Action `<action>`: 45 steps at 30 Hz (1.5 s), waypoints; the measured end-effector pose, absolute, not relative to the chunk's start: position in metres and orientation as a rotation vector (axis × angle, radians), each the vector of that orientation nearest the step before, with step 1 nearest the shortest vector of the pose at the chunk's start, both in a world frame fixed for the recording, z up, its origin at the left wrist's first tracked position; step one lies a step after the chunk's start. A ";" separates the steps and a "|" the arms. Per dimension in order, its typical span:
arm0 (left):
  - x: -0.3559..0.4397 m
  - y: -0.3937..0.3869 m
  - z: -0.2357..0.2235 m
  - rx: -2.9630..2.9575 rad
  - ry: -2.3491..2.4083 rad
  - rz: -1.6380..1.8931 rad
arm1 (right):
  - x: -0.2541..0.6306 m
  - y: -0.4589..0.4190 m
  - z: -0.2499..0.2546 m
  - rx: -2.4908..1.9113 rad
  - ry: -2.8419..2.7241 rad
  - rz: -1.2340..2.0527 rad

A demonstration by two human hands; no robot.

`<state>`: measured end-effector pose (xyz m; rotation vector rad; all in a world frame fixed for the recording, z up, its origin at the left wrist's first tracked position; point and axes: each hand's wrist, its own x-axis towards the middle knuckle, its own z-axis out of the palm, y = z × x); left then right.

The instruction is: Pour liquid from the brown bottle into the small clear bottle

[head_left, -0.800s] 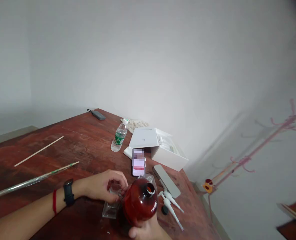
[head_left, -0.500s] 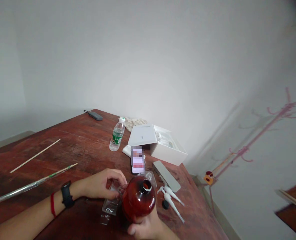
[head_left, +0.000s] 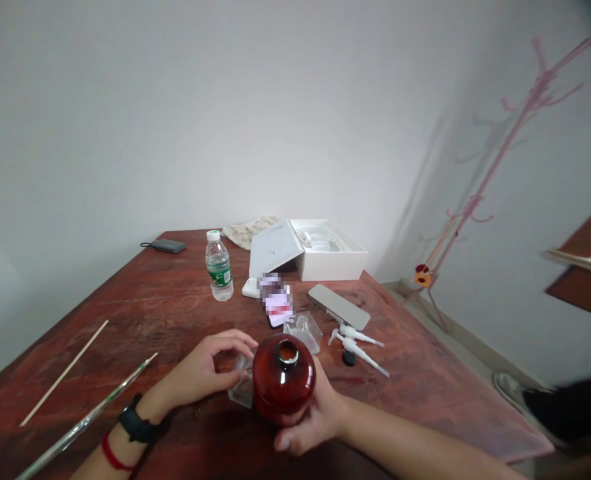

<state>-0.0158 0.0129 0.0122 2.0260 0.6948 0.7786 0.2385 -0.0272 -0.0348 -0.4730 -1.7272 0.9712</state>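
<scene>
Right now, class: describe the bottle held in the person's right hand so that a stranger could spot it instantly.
On the red-brown wooden table, look at the near edge, where the right hand cups it. The red glass bottle is round, dark and uncapped, unlike the clear plastic water bottle standing farther back.

Both forearms are bare, with no sleeves in view. The left wrist carries a black round-faced wristwatch on a black strap [head_left: 136, 425], and just behind it a thin red cord bracelet [head_left: 109, 455]. The right hand [head_left: 309, 420] and wrist wear nothing.
</scene>
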 end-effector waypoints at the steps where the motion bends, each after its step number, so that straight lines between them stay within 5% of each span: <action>1: -0.016 0.012 0.013 2.026 0.710 0.775 | 0.239 -0.028 -0.032 -0.471 -1.727 0.976; 11: -0.012 0.010 0.010 2.002 0.814 0.782 | 0.238 -0.031 -0.011 -0.242 -1.749 0.994; 45: -0.044 0.026 0.015 1.852 0.966 1.067 | 0.240 -0.017 -0.024 -0.589 -1.665 0.997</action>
